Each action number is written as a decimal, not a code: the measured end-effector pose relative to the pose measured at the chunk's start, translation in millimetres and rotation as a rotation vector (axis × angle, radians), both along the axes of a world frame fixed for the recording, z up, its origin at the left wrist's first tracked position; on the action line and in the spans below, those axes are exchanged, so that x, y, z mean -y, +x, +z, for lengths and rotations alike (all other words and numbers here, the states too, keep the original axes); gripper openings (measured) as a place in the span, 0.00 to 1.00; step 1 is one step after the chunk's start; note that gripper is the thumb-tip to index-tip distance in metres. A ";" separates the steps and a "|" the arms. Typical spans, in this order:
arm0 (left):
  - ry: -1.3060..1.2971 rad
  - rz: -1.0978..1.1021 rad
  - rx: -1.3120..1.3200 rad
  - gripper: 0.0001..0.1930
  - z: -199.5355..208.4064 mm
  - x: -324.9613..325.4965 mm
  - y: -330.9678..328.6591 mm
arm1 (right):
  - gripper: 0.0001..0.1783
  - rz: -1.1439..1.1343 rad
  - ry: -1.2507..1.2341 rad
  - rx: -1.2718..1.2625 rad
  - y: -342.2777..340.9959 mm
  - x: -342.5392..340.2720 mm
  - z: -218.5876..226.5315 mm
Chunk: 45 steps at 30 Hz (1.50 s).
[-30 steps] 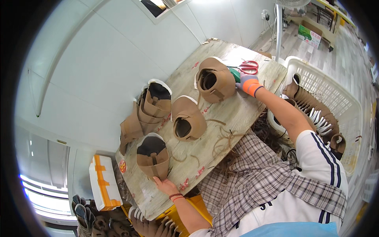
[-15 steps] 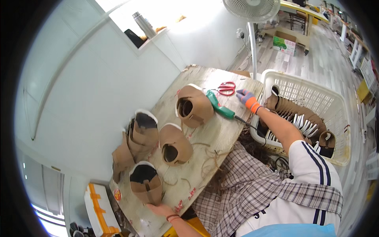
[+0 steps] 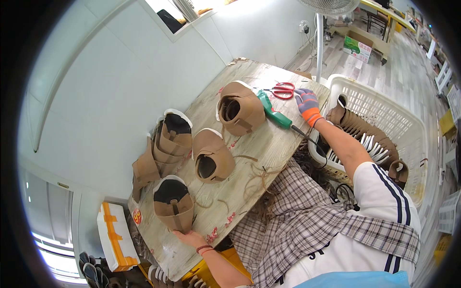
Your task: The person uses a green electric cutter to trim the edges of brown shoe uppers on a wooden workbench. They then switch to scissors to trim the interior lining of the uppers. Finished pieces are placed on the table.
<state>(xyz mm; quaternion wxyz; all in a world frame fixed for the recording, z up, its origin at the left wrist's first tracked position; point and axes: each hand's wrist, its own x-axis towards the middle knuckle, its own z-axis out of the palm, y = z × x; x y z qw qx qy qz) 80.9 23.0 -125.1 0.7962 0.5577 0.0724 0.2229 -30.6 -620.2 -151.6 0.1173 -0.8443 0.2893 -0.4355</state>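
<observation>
Brown leather-look shoe upper (image 3: 175, 218), with a black lining and white rim, stands at the lower left of a pale wood-grain table (image 3: 283, 144); the bare left hand (image 3: 190, 238) touches its near end, though whether the fingers clamp it I cannot tell from this angle. At the far right edge, the right hand (image 3: 308, 105), in a grey-and-orange knit glove, rests with loosely extended fingers and nothing visibly gripped, near red-handled metal scissors (image 3: 283, 91) and a green corded hand tool (image 3: 276, 115). Two tan rounded uppers (image 3: 222, 163) sit between the hands; a white plastic basket (image 3: 408, 122) stands to the right
</observation>
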 end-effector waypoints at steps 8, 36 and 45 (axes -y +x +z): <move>-0.006 -0.006 -0.012 0.34 -7.9 -3.0 0.9 | 0.19 0.100 -0.070 -0.607 61.9 65.6 11.0; -0.506 -0.656 -0.095 0.17 52.1 -41.7 -110.7 | 0.19 0.787 1.110 0.044 -98.5 31.8 98.5; -0.824 -0.446 -0.699 0.16 -13.7 -19.4 -235.9 | 0.22 1.204 -0.012 -0.390 -69.4 -280.6 89.1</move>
